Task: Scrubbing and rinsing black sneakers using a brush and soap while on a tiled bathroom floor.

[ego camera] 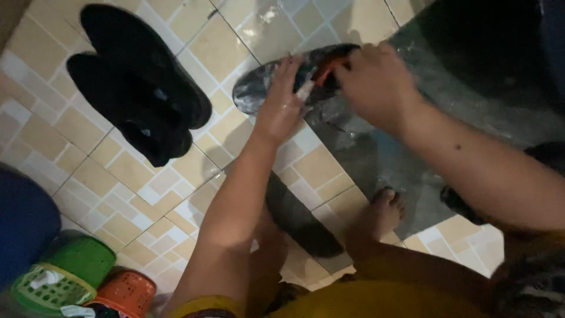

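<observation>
A dark grey insole [252, 89] lies wet on the tiled floor [118, 176]. My left hand [281, 106] presses flat on it, fingers spread. My right hand [376, 82] grips a small brush [321, 75] with an orange and white handle, held against the insole's far end. A second dark insole [300, 221] lies on the tiles below my left forearm. Two black shoes [141, 82] sit side by side at the upper left, apart from both hands.
My bare foot [382, 212] rests on the wet grey patch of floor [400, 165]. A green basket [65, 274] and an orange basket [126, 291] stand at the bottom left beside a blue object [23, 224]. A dark container [482, 35] fills the top right.
</observation>
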